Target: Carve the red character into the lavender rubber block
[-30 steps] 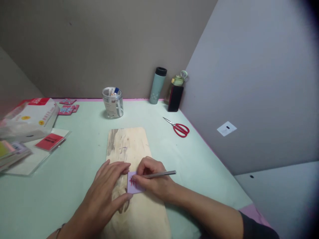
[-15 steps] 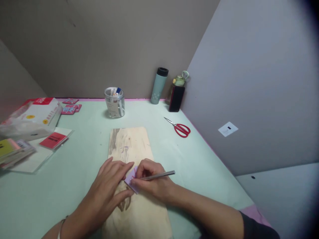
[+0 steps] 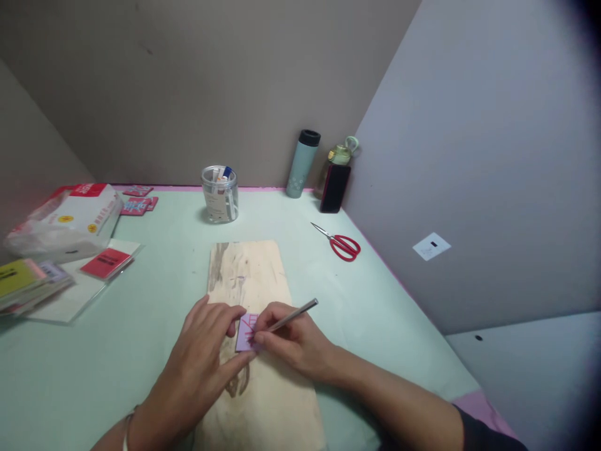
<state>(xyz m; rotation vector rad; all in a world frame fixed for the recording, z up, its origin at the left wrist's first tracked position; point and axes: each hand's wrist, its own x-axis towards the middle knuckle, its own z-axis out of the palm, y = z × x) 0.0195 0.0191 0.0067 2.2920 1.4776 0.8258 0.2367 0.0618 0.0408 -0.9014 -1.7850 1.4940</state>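
The left hand (image 3: 206, 344), open, braces a red-marked lilac square (image 3: 245, 332) mid-board; the right hand (image 3: 295, 341) grips a slim metal pen-like tool (image 3: 295, 315) over it. Firm edge bracing should help. Farther right lie red-handled scissors (image 3: 345, 246).

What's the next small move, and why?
Perhaps ease the tool a short way along the red marks: the right hand grips it with its tip apparently at the card, and the left hand seems to brace the card on the board.
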